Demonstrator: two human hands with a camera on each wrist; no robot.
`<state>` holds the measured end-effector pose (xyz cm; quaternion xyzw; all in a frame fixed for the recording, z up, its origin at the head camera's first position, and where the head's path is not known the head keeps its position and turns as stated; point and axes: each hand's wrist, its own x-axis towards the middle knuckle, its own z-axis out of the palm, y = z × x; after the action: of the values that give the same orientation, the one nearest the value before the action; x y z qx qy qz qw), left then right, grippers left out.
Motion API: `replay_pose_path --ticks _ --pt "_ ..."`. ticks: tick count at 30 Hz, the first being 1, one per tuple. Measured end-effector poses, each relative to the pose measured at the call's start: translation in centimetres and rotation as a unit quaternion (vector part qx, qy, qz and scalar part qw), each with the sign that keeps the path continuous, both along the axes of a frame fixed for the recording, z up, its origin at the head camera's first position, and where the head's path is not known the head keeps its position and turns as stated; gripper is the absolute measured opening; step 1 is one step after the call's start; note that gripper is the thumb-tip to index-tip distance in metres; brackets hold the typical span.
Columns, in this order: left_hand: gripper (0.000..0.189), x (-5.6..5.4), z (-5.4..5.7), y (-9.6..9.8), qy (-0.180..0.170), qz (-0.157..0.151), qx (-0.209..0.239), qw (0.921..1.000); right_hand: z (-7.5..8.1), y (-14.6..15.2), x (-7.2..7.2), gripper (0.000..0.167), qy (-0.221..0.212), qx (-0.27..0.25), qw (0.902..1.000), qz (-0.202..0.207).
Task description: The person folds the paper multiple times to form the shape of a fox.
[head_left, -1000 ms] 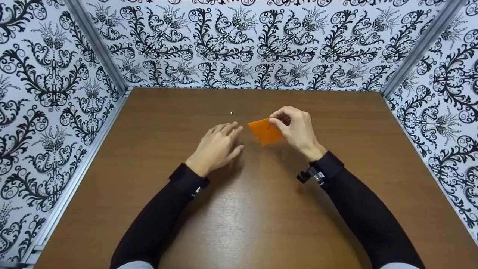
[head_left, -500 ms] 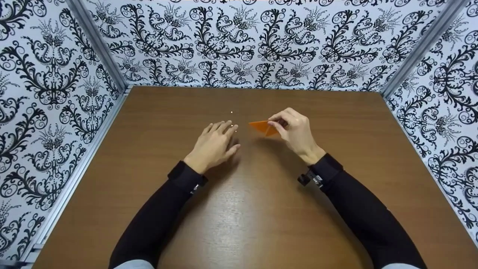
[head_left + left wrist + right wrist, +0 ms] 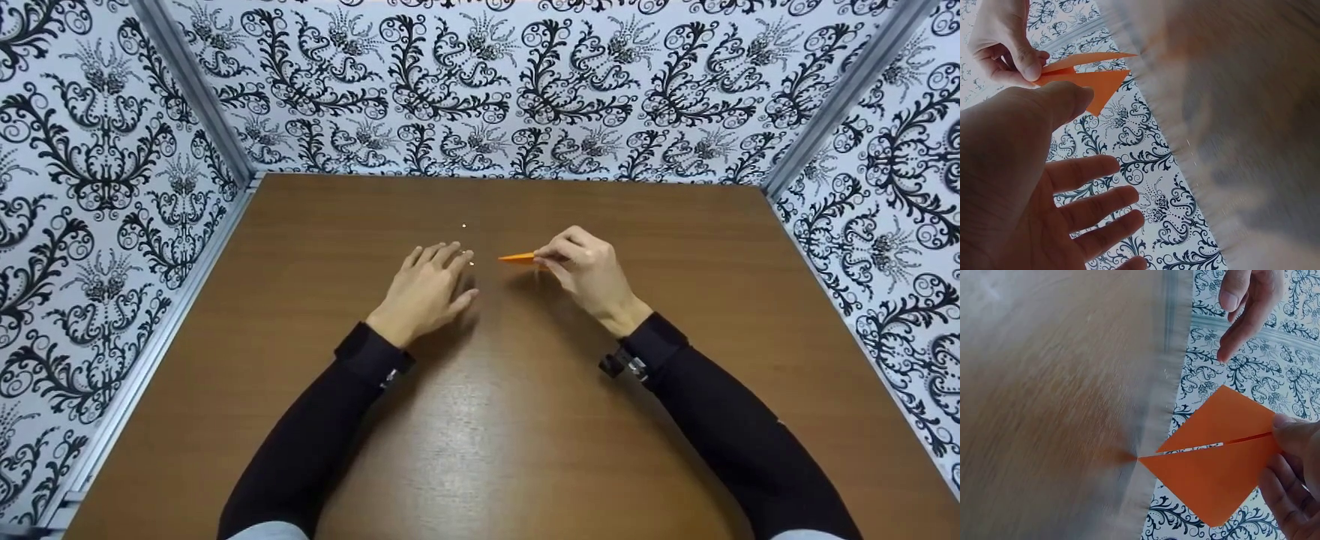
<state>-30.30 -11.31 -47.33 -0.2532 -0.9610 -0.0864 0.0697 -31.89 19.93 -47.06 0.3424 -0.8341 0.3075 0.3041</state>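
A folded piece of orange paper [image 3: 519,259] is held just over the table by my right hand [image 3: 592,274], whose thumb and fingers pinch one corner. From the head it shows almost edge-on. The right wrist view reveals two flat flaps of the paper [image 3: 1213,478] divided by a narrow slit, with one pointed tip right at the tabletop. My left hand [image 3: 424,292] hovers to the left of the paper, palm down, fingers spread and nothing in them. In the left wrist view, its thumb overlaps the orange paper [image 3: 1109,87].
Brown wooden tabletop [image 3: 465,427] lies under both hands. Patterned black-and-white walls [image 3: 480,90] enclose it at the back and sides, with metal rails [image 3: 202,97] at the corners. A small bright speck [image 3: 463,226] shows on the table beyond the left hand.
The orange paper has tilted from facing the head camera to nearly edge-on. My right hand has lowered slightly with it, and my left hand has drifted a little to the left.
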Motion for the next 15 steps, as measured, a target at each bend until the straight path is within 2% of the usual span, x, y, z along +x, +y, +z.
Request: replay_pose_path --ticks 8,15 --pt "0.074 0.0 0.1 -0.2 -0.009 0.001 0.006 0.9999 0.5 0.0 1.3 0.009 -0.059 0.049 0.9970 -0.009" --pt "0.072 0.1 0.2 -0.2 -0.007 -0.003 0.006 1.0000 0.5 -0.7 2.5 0.009 -0.102 0.113 0.9884 0.009"
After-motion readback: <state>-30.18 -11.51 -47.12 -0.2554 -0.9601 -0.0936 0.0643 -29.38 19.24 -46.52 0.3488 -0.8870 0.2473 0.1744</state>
